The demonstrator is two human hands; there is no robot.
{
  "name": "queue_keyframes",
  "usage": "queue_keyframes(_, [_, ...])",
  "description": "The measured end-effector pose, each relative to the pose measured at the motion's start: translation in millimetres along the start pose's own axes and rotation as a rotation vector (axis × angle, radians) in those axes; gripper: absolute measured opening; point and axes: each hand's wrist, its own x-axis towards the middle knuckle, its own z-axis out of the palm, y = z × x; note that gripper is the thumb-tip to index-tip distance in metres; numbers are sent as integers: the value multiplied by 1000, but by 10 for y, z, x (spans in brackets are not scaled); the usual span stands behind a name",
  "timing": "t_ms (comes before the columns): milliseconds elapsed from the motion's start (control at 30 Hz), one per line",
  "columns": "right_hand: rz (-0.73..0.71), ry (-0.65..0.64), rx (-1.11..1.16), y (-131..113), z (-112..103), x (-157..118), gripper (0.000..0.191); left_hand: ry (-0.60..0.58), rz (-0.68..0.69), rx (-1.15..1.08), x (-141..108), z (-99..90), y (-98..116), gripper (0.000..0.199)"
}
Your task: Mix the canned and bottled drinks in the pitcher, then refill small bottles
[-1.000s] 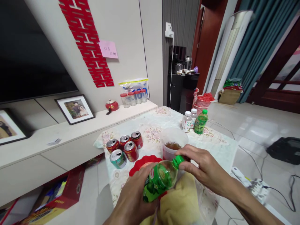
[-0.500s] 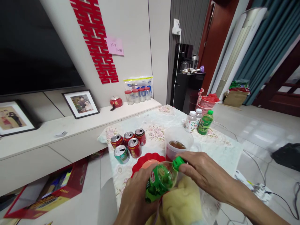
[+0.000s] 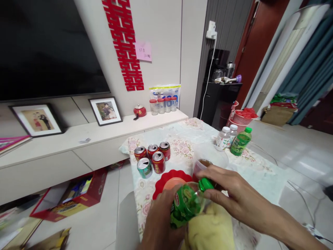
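My left hand is wrapped round a clear plastic bottle with a green label, held tilted with its neck toward the right. At that neck, my right hand pinches the green cap between thumb and fingers. The cap sits at the mouth of the bottle; whether it is screwed tight I cannot tell. Just behind my right hand stands a translucent plastic jug with brown liquid in it, partly hidden. A red scalloped dish lies behind the bottle, and a yellow cloth is below it.
Several opened drink cans stand in a cluster on the flowered tablecloth. At the right are two white-capped bottles and another green-labelled bottle. A low cabinet runs along the wall, with a red box on the floor.
The camera view has turned left, so the scene sits further right. Both hands still hold the bottle and its cap in nearly the same pose. My right hand covers more of the jug.
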Motion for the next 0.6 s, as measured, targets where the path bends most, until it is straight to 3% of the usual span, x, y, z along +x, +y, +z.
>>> queue_keyframes(100, [-50, -2, 3, -49, -53, 112, 15, 37, -24, -40, -34, 61, -69, 79])
queue_keyframes(233, [-97, 109, -109, -30, -246, 398, 17, 307, -87, 32, -66, 116, -223, 109])
queue_keyframes(367, [-78, 174, -338, 120, -368, 842, 26, 460, -167, 34, -151, 192, -470, 75])
queue_keyframes(467, [-1, 41, -516, 249, -261, 1193, 29, 458, -130, 34, -298, 313, -692, 61])
queue_keyframes(600, [38, -117, -594, 364, 52, 1553, 27, 436, -67, 59, -500, 452, -941, 56])
